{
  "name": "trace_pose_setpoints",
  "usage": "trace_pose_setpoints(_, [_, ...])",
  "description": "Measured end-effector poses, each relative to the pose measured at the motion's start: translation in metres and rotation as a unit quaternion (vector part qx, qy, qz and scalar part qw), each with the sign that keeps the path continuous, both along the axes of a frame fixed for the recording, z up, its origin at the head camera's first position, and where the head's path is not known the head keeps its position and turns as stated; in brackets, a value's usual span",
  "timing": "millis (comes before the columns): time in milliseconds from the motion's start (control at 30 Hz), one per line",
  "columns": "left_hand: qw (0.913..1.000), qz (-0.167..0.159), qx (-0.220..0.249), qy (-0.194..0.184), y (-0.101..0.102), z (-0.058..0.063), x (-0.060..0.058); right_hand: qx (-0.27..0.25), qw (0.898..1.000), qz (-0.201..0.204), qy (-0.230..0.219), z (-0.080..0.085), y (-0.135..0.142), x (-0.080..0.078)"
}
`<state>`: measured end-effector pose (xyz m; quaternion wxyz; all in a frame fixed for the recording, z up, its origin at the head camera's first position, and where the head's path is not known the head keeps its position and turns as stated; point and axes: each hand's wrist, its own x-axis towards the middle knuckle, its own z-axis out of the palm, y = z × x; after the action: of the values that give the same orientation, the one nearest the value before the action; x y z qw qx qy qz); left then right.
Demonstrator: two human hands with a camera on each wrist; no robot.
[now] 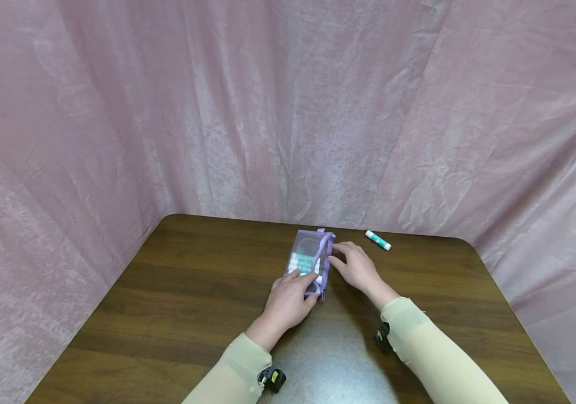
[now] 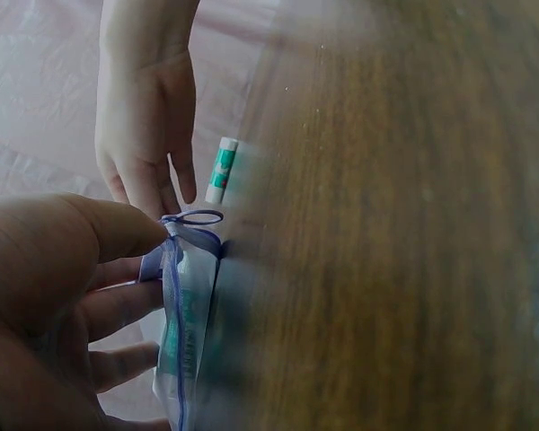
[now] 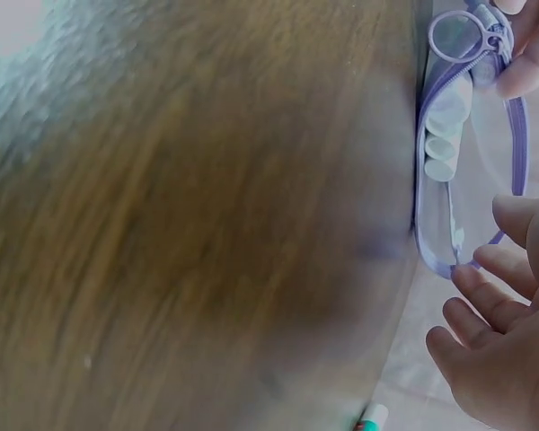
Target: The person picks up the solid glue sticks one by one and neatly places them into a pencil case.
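A see-through zip pouch (image 1: 309,242) with purple edging lies near the table's back middle, its zipper open on the right side. Several white-and-green glue sticks (image 1: 302,261) are inside; their white ends (image 3: 442,148) show through the opening in the right wrist view. My left hand (image 1: 288,300) pinches the pouch's near end between thumb and fingers, beside the ring-shaped zipper pull (image 3: 458,36). At the opening's far part is my right hand (image 1: 356,266), its fingers loosely bent and the fingertips at the purple edge. Another glue stick (image 1: 378,240) lies loose beyond it.
The brown wooden table (image 1: 177,292) has rounded back corners. Pink curtain (image 1: 288,112) hangs behind it and along both sides. A small black camera (image 1: 274,379) is strapped to the left wrist, another (image 1: 383,335) to the right.
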<state>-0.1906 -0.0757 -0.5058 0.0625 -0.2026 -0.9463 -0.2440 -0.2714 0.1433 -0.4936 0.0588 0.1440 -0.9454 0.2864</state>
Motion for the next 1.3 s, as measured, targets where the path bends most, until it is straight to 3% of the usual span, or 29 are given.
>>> trace_pose_setpoints(1300, [1.0,0.003,0.001,0.0,0.001,-0.003,0.001,0.017,1.0,-0.026,0.003,0.01,0.039,0.009])
